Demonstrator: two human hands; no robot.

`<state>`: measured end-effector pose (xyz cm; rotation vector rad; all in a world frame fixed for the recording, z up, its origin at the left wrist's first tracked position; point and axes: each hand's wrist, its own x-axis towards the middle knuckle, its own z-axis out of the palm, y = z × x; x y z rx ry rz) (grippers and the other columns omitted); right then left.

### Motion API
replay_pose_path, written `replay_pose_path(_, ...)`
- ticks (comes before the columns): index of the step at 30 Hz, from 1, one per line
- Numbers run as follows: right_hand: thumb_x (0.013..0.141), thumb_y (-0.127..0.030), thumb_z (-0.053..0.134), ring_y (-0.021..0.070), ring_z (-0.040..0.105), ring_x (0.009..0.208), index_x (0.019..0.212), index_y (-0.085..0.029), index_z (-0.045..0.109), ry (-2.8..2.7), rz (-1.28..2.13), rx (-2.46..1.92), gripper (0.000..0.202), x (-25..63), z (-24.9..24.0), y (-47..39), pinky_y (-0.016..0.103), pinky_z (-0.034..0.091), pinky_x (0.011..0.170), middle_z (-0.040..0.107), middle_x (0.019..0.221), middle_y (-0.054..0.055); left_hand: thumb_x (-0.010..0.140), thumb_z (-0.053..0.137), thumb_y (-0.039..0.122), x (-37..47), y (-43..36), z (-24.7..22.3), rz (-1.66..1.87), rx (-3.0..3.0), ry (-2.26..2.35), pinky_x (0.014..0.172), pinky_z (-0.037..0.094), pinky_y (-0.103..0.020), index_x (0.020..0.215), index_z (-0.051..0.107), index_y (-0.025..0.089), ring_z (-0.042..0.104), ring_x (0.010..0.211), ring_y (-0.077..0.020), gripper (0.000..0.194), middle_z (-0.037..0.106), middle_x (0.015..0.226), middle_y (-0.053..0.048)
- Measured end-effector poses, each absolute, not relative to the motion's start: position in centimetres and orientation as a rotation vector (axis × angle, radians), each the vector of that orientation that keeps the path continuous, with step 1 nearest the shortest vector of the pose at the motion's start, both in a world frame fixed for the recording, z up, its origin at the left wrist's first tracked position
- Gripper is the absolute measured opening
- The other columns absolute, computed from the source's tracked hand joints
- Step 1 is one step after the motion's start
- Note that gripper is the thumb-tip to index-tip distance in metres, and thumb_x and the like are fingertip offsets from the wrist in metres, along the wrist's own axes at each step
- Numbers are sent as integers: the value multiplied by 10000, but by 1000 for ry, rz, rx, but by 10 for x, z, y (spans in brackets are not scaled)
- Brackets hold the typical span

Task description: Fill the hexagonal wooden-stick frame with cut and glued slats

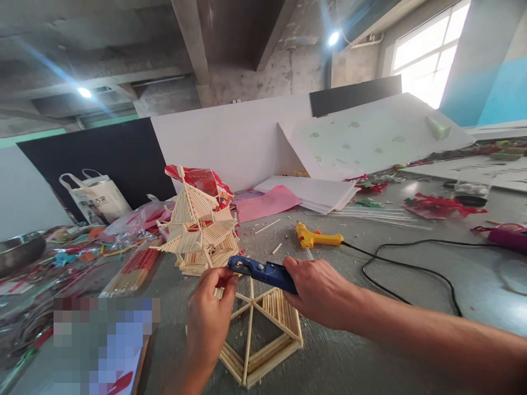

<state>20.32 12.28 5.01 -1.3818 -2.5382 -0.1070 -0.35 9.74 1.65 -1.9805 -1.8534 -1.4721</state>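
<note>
My right hand (315,288) is closed around the handle of a blue hand cutter (263,271), its head pointing left. At that head my left hand (212,315) is pinched shut; what lies between its fingertips is too small or hidden to make out. Beneath both hands, a hexagonal frame of thin wooden sticks (249,340) rests on the table, with spokes meeting at a raised centre. One of its upper right sections is filled with rows of sticks. My left hand covers part of its left side. Behind stands a tiered stick pavilion model (201,230) with a pointed roof.
A yellow glue gun (319,237) lies beyond my right hand, its black cord (405,266) curling right. Packaged sticks (134,269) and plastic clutter are on the left. Pink paper (269,203), white boards (313,192) and red craft pieces (442,204) lie further back.
</note>
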Motion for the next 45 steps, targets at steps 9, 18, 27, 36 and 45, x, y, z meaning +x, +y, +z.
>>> replay_pose_path(9,761,-316,467,208,607,561,831,-141,544,-2533,-155,-1438,203,205,49,130,263,224,458,631,650,79,804,509,344,1,96,17,-1468,-1983,-1835,629,434,-241,798,587,207,588,653,-148,158,635,709,6)
replay_pose_path(18,762,-309,466,171,590,553,786,-143,615,-2532,-108,-1493,224,205,52,135,245,294,476,643,653,91,797,531,334,2,100,19,-1440,-1954,-1767,611,443,-245,784,586,209,588,615,-146,137,624,677,9)
replay_pose_path(27,798,-344,431,108,506,492,706,-150,623,-2548,185,-1428,289,205,53,134,228,264,465,598,591,52,813,518,202,-1,104,14,-1291,-1937,-1442,705,443,-263,809,559,192,584,737,-152,43,606,749,-15)
replay_pose_path(36,783,-297,451,151,566,558,806,-149,522,-2573,-37,-1338,166,209,49,130,256,240,493,616,665,61,798,552,223,-4,101,11,-1274,-1838,-1470,639,425,-243,782,560,194,578,686,-145,34,598,712,-5)
replay_pose_path(45,763,-263,442,146,545,530,811,-153,499,-2533,31,-1357,133,207,50,126,264,212,479,596,662,46,792,563,324,1,98,16,-1295,-1744,-1580,572,401,-211,719,561,205,544,553,-120,140,560,604,24)
